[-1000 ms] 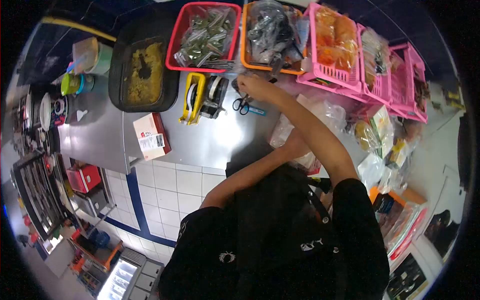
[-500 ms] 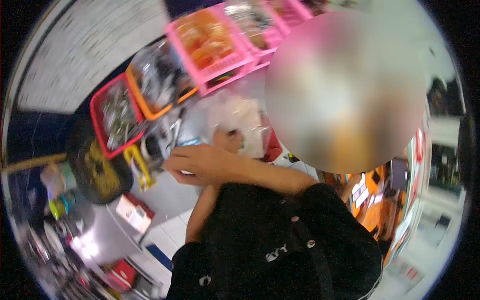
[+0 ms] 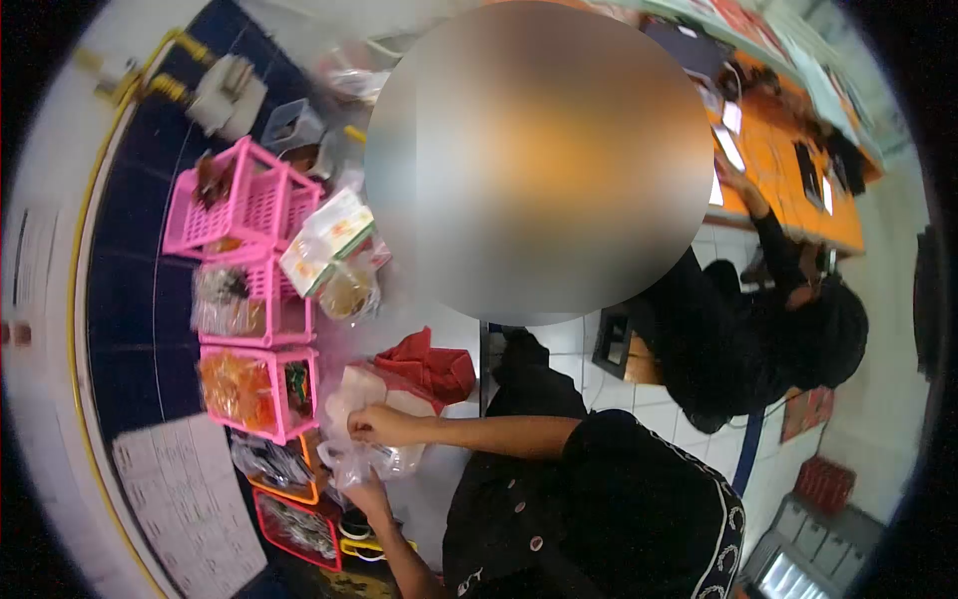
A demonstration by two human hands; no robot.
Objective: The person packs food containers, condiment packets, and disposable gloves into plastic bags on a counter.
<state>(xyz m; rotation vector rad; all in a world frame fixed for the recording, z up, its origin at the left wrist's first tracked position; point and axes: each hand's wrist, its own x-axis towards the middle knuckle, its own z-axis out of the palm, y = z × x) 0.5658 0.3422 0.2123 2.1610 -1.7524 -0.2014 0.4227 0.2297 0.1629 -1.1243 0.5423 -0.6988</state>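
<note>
My right hand (image 3: 384, 424) is closed, its fingertips pinching the white and clear plastic bags (image 3: 399, 459) on the metal table. Just below it in the view, my left hand (image 3: 365, 491) has its fingers closed on a clear plastic bag (image 3: 344, 463). The two hands are close together but apart. A crumpled red cloth (image 3: 436, 367) lies beside the bags.
Pink baskets (image 3: 281, 394), an orange basket (image 3: 311, 464) and a red basket (image 3: 299, 544) line the wall. A yellow tape dispenser (image 3: 371, 548) is near my left forearm. Another person in black (image 3: 748, 344) is at the right. A round blur hides the upper middle.
The view has swung to the right, bringing the other person into sight. My right hand has moved onto the plastic bags, and a clear bag is now in my left hand.
</note>
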